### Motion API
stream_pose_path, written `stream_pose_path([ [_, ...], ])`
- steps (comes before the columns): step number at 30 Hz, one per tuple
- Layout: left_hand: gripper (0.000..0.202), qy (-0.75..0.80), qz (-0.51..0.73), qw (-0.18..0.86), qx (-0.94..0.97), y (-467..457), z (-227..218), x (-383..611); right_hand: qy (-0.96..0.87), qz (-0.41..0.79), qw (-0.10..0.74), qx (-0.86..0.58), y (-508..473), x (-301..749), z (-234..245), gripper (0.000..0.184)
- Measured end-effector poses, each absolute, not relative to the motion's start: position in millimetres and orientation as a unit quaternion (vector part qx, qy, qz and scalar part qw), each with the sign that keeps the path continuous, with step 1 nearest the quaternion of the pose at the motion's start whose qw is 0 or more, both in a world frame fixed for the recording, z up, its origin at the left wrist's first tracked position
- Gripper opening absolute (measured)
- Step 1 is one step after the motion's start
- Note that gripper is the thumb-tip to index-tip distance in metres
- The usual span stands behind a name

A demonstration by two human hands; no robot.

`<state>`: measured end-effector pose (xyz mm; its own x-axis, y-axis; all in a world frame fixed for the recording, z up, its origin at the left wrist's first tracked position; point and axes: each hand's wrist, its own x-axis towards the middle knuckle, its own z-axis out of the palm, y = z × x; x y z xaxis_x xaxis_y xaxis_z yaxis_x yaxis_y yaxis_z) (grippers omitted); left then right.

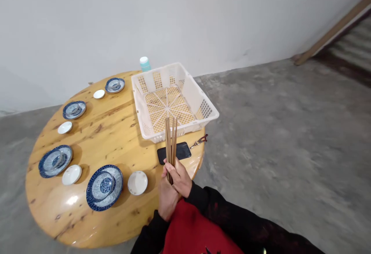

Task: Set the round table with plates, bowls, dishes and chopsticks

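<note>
A bundle of wooden chopsticks stands upright in front of my body, over the table's near right edge. My left hand is closed round its lower part. My right hand wraps the same bundle from the right, its fingers against my left hand. Just beyond the chopsticks lies a black phone, partly covered by them. Behind the phone sits a white plastic basket with a lattice bottom, nothing inside it. The lower ends of the chopsticks are hidden by my hands.
On the round wooden table, blue-patterned plates with bowls stand in several places, each beside a small white bowl. A turquoise bottle is behind the basket. Keys lie at the right edge. A white wall rises behind.
</note>
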<state>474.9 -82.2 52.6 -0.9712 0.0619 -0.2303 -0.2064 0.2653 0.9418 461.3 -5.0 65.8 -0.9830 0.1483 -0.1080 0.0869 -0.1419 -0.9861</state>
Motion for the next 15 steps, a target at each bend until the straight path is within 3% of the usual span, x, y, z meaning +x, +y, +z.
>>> stream_pose_path([
  [8,0.015,0.795,0.6,0.089,0.032,-109,56,461,-0.62,0.782,-0.001,-0.059,-25,446,90,0.041],
  [15,0.016,0.768,0.613,0.141,0.118,-110,92,426,-0.686,0.727,-0.008,-0.013,2,396,128,0.04],
])
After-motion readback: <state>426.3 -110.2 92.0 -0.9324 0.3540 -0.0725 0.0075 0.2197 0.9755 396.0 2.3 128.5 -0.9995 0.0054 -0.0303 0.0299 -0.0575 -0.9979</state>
